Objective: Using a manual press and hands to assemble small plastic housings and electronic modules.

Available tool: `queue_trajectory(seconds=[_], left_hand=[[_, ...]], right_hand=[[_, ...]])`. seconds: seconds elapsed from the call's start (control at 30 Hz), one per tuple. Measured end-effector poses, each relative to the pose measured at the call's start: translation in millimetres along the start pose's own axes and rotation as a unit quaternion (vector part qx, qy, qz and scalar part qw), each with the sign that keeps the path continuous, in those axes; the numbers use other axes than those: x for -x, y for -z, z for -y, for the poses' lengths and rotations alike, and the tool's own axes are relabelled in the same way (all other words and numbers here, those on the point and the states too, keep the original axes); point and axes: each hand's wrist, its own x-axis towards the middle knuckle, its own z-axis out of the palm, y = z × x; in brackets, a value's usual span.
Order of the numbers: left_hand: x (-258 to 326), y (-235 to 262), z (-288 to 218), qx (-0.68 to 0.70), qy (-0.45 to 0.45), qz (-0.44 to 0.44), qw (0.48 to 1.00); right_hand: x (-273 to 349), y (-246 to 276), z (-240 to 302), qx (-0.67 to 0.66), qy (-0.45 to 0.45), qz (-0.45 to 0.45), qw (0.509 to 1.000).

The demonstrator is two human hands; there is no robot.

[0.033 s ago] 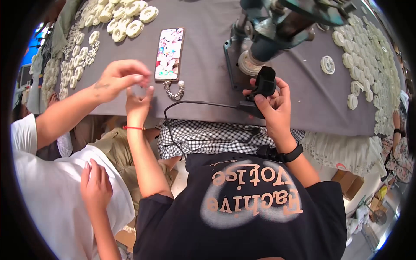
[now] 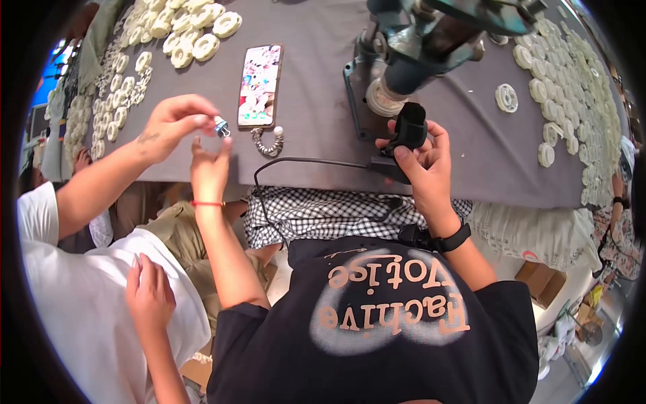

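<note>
My left hand (image 2: 210, 174), with a red string at the wrist, is open with thumb and forefinger apart. Just above its thumb tip is a small dark binder clip (image 2: 222, 126) with silvery handles, at the fingertips of a co-worker's hand (image 2: 173, 128). Whether my thumb touches the clip I cannot tell. Over the table's near edge, my right hand (image 2: 429, 158) grips a black strap (image 2: 410, 126), looped and upright. Below the strap sits a flat black piece (image 2: 390, 168), with a black cable (image 2: 303, 159) running left and down from it.
A teal metal press (image 2: 410, 60) stands beyond my right hand, a pale round part under it. A lit phone (image 2: 260, 84) with a beaded strap lies at centre left. Pale ring-shaped parts (image 2: 205, 46) are heaped at far left, more (image 2: 548, 101) at right. The co-worker sits at left.
The binder clip shows clearly now where the fingers were blurred before. My left hand has shifted slightly left and down, its fingers a little further apart. My right hand keeps its hold.
</note>
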Motion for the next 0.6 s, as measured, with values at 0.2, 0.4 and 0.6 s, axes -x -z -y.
queue_trajectory(seconds=[0.2, 0.4, 0.6], left_hand=[[72, 13, -107, 0.356, -0.152, 0.136, 0.912], [96, -12, -146, 0.344, -0.243, 0.312, 0.851], [107, -33, -161, 0.352, -0.245, 0.372, 0.823]], right_hand=[[-8, 27, 5, 0.008, -0.131, 0.041, 0.991], [-8, 19, 8, 0.080, -0.142, 0.152, 0.975], [-13, 26, 25, 0.168, -0.148, 0.083, 0.971]])
